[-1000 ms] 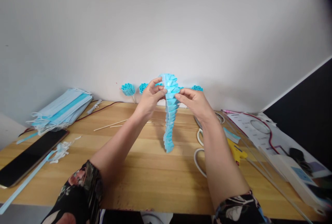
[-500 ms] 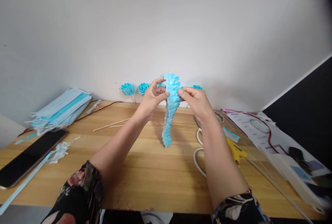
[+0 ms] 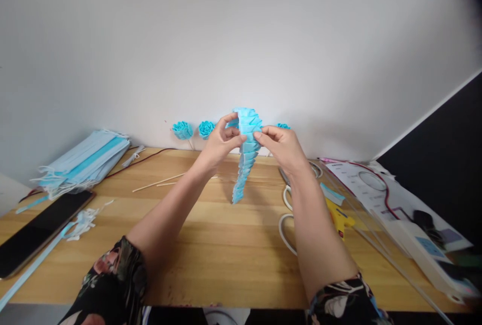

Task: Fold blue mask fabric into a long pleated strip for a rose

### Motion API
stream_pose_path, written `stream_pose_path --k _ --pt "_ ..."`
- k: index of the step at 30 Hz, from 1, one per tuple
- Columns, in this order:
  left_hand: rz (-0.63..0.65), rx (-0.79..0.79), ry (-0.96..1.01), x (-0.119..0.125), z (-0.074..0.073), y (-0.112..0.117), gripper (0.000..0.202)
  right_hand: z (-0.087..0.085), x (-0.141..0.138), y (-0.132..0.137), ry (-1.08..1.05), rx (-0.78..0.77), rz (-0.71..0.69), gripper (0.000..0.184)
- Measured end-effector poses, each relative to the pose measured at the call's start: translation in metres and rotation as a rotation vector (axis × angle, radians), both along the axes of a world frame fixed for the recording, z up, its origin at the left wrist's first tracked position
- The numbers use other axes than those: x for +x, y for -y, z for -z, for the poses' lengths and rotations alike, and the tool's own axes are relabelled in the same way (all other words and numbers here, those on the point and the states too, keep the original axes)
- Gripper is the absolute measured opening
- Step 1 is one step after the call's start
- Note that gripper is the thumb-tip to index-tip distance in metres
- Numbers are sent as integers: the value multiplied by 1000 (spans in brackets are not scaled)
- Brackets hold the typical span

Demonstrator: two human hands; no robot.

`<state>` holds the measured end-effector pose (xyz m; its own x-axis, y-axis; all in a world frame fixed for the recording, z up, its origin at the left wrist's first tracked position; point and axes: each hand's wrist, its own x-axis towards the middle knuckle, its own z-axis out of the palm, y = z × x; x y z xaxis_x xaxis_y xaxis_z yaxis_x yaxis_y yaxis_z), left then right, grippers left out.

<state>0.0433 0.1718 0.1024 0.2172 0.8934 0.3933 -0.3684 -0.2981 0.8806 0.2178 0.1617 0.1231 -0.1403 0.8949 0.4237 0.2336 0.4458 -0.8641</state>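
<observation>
A pleated light-blue strip (image 3: 249,151) hangs above the table between my hands, its narrow tail pointing down. My left hand (image 3: 222,140) pinches the strip's left edge with thumb and fingers, near the top fold. On the opposite edge, my right hand (image 3: 280,144) grips a pleat between thumb and forefinger. Behind them, blue flowers on thin sticks lean at the wall: one flower (image 3: 183,130) at the far left, a second flower (image 3: 206,129) beside my left hand, and another flower (image 3: 283,126) partly hidden by my right hand.
Face masks (image 3: 85,161) are stacked at the left, behind a phone (image 3: 41,229) and white scraps (image 3: 82,223). Thin sticks (image 3: 158,182) lie on the wooden table (image 3: 226,264). Scissors (image 3: 286,232), a yellow glue gun (image 3: 341,218) and a power strip (image 3: 429,252) are at the right.
The strip's lower tail has swung slightly left and up. My right thumb has shifted a little inward over the pleats. Both hands keep their hold, and the whole view has shifted slightly.
</observation>
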Motion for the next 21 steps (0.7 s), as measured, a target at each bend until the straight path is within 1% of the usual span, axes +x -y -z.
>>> stream_pose_path --k 6,11,15,19,21 --pt "-21 19 9 0 2 -2 57 2 0 -1 5 13 25 32" --pt "-10 8 86 -2 -1 -1 58 0 0 1 -40 -2 -40 42" --pt "-29 -17 138 -2 -3 0 59 -3 -1 4 19 -37 -89 36" --pt "8 -36 125 0 -3 2 56 -2 -2 3 10 -18 -26 31" --pt "27 -31 86 1 -2 3 61 -2 -1 2 5 0 14 31"
